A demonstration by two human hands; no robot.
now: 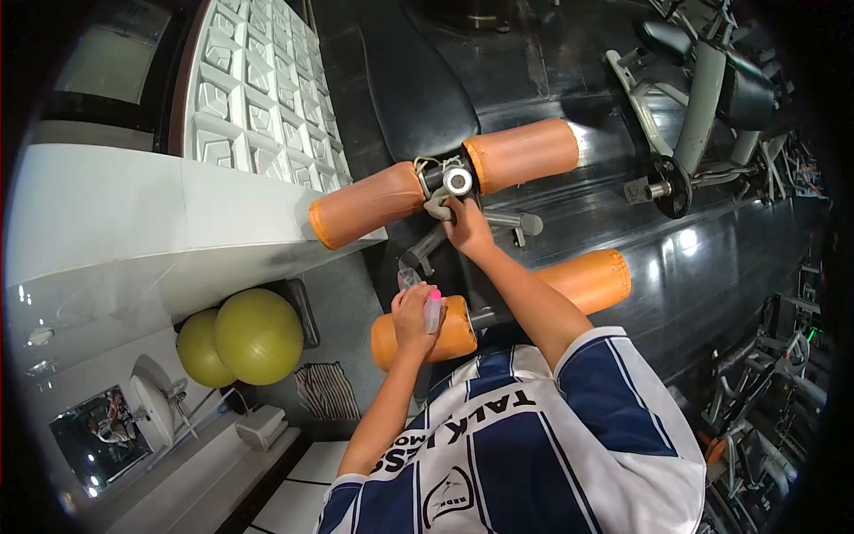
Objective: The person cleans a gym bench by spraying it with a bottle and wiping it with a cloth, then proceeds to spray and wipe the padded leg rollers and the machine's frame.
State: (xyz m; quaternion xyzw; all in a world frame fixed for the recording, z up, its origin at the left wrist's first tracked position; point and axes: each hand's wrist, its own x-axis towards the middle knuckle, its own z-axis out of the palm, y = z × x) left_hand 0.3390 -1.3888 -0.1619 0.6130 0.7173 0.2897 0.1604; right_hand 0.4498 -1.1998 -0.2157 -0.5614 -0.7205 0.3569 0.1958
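My left hand (411, 317) is closed around a small clear spray bottle with a pink top (433, 307), held just above the lower orange foam roller (449, 334). My right hand (467, 228) reaches further out and presses a greyish cloth (438, 206) against the metal post of a gym bench. It works just below the chrome end cap (457, 182), between the two upper orange rollers (369, 205) (525, 155). The black bench pad (418, 98) stretches away beyond the rollers.
A white wall ledge (133, 222) and patterned white panel (258, 98) stand to the left. Two yellow-green exercise balls (245, 336) lie below them beside a striped cloth (325, 390). Grey weight machines (703, 98) crowd the right, on a glossy black floor (712, 267).
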